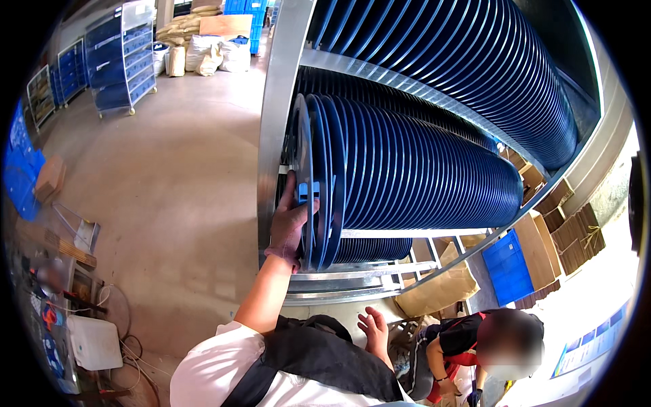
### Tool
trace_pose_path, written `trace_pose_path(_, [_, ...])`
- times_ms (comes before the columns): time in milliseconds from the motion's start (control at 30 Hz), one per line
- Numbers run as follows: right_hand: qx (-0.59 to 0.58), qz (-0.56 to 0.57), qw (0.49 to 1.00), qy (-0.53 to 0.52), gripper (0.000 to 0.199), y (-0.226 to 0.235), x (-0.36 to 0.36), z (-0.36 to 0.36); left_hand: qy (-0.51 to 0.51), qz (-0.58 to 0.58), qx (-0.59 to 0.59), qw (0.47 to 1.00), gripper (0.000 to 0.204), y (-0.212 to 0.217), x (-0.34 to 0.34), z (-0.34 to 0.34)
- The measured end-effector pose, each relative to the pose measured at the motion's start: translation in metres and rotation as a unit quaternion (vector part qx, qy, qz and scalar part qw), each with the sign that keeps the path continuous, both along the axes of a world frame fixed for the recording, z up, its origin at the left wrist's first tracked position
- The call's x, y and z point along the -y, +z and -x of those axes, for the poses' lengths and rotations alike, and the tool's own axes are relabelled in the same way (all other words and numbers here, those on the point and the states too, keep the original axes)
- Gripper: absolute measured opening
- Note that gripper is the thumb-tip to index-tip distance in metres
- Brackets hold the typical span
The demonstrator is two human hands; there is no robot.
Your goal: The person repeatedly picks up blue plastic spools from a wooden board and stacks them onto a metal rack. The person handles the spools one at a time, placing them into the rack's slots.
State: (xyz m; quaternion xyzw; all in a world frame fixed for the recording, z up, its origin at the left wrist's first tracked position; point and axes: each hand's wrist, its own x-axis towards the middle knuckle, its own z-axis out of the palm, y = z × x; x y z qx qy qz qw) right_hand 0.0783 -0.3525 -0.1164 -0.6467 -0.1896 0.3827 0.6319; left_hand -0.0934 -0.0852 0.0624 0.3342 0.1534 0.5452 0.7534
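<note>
My left hand, in a thin purplish glove, is raised to the near end of a long row of dark blue reels standing on edge in a metal rack. Its fingers and thumb close around the rim of the end reel, beside a small light blue tab. The first few reels lean slightly apart from the tightly packed rest. Bare and low in front of my apron, my right hand holds nothing, its fingers apart and slightly curled.
The rack's metal upright stands just left of the reels, with another row of reels above. A co-worker bends at the lower right, near a blue crate and cardboard. Wheeled shelving and sacks stand farther back.
</note>
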Motion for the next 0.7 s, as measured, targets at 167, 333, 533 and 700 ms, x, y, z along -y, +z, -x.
trace_pose_path(167, [-0.004,-0.004,1.0,-0.006,0.036,-0.008,-0.001,0.002,-0.034,0.034,0.007,0.999,0.084,0.022,0.0,0.0])
trace_pose_path(333, [-0.015,0.0,1.0,-0.013,0.034,-0.008,-0.004,0.007,-0.024,0.02,-0.023,0.999,0.084,0.022,-0.027,-0.008])
trace_pose_path(533, [-0.013,0.001,1.0,-0.021,0.034,-0.005,-0.002,0.005,0.034,-0.027,-0.081,0.996,0.074,0.019,-0.053,-0.021])
trace_pose_path(700, [-0.043,0.008,0.999,-0.033,0.039,-0.011,0.005,0.004,0.178,-0.119,-0.17,0.962,0.072,0.017,-0.018,-0.013])
